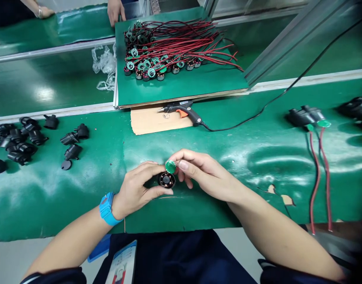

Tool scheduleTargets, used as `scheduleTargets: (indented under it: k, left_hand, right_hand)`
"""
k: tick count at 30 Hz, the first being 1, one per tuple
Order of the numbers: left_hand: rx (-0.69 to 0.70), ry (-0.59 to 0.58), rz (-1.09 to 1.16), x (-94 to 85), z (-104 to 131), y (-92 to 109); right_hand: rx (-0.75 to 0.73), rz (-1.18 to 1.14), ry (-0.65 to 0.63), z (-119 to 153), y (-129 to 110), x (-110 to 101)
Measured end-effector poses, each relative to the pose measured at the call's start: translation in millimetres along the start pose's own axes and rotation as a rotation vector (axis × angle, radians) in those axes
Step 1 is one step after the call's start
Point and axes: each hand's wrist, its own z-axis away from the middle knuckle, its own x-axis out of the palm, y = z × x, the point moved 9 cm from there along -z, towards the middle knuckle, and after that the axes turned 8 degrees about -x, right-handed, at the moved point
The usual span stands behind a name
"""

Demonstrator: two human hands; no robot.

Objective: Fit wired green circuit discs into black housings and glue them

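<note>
Near the middle of the green bench, my left hand [141, 183] is wrapped round a small round motor [166, 180], whose open end with copper windings faces up. My right hand [198, 169] pinches a green round circuit board [170, 166] between thumb and forefinger. The board is at the far edge of the motor's open end, tilted; whether the two touch I cannot tell. On my left wrist sits a blue band [107, 209].
A glue gun [182, 111] lies on cardboard [148, 122] under a raised shelf [181, 92] holding several wired motors [157, 67]. Black housings [17, 138] lie at left; two with red wires [315, 177] at right. A cable [257, 114] crosses the bench. Another person's hand [115, 11] is across.
</note>
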Motion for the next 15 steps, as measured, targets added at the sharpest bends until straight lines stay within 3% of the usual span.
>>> scheduleTargets:
  k: [4, 7, 11, 13, 15]
  left_hand:
    - [-0.082, 0.061, 0.104, -3.3, 7, -10]
    - [-0.038, 0.068, 0.098, 2.9, 11, -8]
    - [0.057, -0.058, -0.082, 11.0, 0, -6]
    - [0.082, -0.065, -0.35, -5.7, -10, -8]
    - [0.016, 0.099, -0.693, -49.5, -19, -14]
  right_hand:
    - [-0.055, 0.051, -0.004, 2, -13, 3]
    - [-0.079, 0.179, -0.01, 4, -22, 8]
    - [-0.159, 0.49, -0.004, 13, -33, 8]
    - [-0.196, 0.643, 0.086, 23, -33, -13]
    - [-0.155, 0.779, 0.274, 39, -25, -55]
